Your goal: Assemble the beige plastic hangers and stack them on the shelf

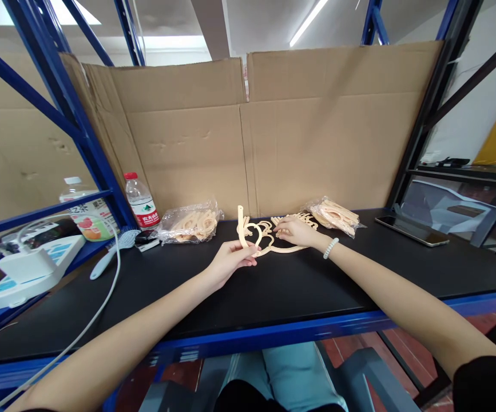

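Note:
My left hand (234, 260) is closed on a flat, cream-coloured curved piece (241, 223), perhaps wood, whose straight end stands up above the fingers. Looped and curved pieces of the same colour (265, 246) lie just beyond and to the right of it; whether they join the held piece I cannot tell. My right hand (297, 232), with a pale bead bracelet (330, 247) at the wrist, reaches down onto a group of small cream pieces (308, 219). Its fingers are bent close together, and what lies under the fingertips is hidden.
Clear bags of cream pieces lie at the back left (194, 223) and back right (333, 214) of the black table (316, 286). A phone (411, 230) is at the right. A red-capped bottle (141, 200), brush (110, 254), power strip (33, 277) and white cable (112, 286) are left. Cardboard (187, 143) stands behind.

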{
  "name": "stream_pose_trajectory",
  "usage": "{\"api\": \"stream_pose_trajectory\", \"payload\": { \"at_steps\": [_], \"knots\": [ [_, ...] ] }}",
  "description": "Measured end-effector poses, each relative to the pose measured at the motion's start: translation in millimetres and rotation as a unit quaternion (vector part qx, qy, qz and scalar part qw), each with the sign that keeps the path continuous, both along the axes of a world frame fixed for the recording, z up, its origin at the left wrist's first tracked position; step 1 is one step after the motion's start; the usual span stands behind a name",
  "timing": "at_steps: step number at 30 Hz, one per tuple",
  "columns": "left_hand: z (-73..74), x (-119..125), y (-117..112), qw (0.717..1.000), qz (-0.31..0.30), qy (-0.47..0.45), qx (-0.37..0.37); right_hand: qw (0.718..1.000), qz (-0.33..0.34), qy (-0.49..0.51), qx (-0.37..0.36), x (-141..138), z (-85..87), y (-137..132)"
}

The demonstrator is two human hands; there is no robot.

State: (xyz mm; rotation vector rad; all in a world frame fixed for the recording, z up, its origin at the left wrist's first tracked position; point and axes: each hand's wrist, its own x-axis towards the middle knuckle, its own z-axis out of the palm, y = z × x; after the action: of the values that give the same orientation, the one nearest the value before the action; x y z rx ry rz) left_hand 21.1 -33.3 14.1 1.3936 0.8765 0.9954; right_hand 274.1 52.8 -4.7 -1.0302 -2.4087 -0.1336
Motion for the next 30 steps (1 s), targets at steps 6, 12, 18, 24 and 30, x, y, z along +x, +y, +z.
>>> {"api": "stream_pose_trajectory", "payload": {
  "at_steps": [6, 12, 18, 24, 30],
  "knots": [
    [0.4, 1, 0, 1.0, 0.008, 0.014, 0.007, 1.0, 0.007, -0.022, -0.003, -3, -5.4, 1],
    [2.3, 1, -2, 0.998, 0.004, 0.034, 0.044, 1.0, -0.003, -0.006, -0.004, -3, -9.2, 5],
    [2.0, 1, -2, 0.999, -0.007, 0.029, 0.032, 1.0, 0.006, 0.011, 0.012, -6, -7.2, 3],
    [1.4, 0, -1, 0.999, -0.005, -0.034, 0.013, 0.974, 0.008, 0.225, 0.005, -7, 9.4, -7],
    [5.1, -1, -2, 0.998, 0.007, -0.06, -0.012, 0.836, 0.083, 0.518, -0.161, -15, 26.7, -30]
  ]
}}
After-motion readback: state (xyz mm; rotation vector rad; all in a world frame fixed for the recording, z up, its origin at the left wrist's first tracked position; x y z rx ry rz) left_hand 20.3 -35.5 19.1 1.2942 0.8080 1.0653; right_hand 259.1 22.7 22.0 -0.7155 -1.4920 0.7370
